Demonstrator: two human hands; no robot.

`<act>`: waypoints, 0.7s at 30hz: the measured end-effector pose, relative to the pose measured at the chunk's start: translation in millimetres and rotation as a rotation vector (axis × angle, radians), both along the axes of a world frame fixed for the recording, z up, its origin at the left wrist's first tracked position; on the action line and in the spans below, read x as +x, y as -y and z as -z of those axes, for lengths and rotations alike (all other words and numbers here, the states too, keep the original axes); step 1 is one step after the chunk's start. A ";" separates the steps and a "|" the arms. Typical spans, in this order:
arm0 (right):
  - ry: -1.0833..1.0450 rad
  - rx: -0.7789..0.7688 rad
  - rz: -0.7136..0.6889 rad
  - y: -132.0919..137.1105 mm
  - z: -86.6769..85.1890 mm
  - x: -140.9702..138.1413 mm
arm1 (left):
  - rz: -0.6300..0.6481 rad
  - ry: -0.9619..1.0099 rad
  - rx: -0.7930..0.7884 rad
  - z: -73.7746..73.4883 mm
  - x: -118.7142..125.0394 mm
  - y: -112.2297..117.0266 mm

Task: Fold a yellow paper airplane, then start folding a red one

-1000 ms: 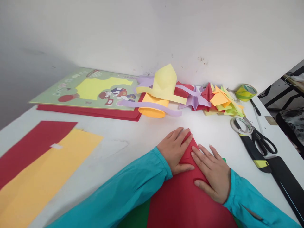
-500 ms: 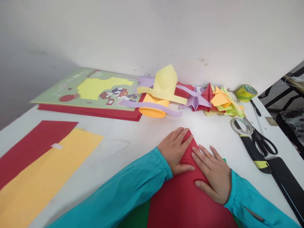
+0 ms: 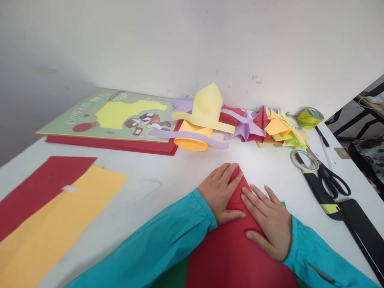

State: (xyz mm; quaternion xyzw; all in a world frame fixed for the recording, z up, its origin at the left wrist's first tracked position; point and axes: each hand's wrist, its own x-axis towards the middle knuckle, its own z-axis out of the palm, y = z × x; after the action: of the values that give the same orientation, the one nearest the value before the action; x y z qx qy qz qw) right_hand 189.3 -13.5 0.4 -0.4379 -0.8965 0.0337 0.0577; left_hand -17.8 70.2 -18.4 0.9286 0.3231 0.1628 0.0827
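A large sheet of red paper (image 3: 231, 256) lies in front of me, its far end folded to a point. My left hand (image 3: 220, 194) rests flat on the folded tip, fingers spread and thumb stretched to the right. Beside it, my right hand (image 3: 267, 218) presses on the slanting right edge of the fold with its fingers apart. Green paper (image 3: 172, 272) shows from under the red sheet on both sides. The underside of the fold is hidden.
Red paper (image 3: 39, 180) and orange paper (image 3: 75, 212) lie at left. Behind are a printed board (image 3: 69, 120), a yellow paper hat shape (image 3: 207, 106) and folded paper pieces (image 3: 279, 128). A tape roll (image 3: 305, 161), scissors (image 3: 333, 180) and a black-yellow tool (image 3: 322, 196) sit at right.
Both hands keep nearly the same places on the red fold. The whole view has shifted slightly; nothing was picked up or let go.
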 end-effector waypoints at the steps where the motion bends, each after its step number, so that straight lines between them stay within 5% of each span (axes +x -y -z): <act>1: -0.001 0.001 0.001 0.0 0.1 -0.1 | 0.006 -0.010 0.003 -0.8 -0.1 -0.2; 21: 0.025 0.003 0.007 0.2 -0.4 -0.5 | -0.005 -0.119 0.038 -7.5 1.6 -3.4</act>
State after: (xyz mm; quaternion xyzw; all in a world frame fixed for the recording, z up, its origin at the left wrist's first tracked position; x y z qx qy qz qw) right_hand 188.7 -13.7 0.8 -0.4413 -0.8957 0.0268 0.0469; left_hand -16.2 73.5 -10.9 0.9372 0.3266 0.1133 0.0455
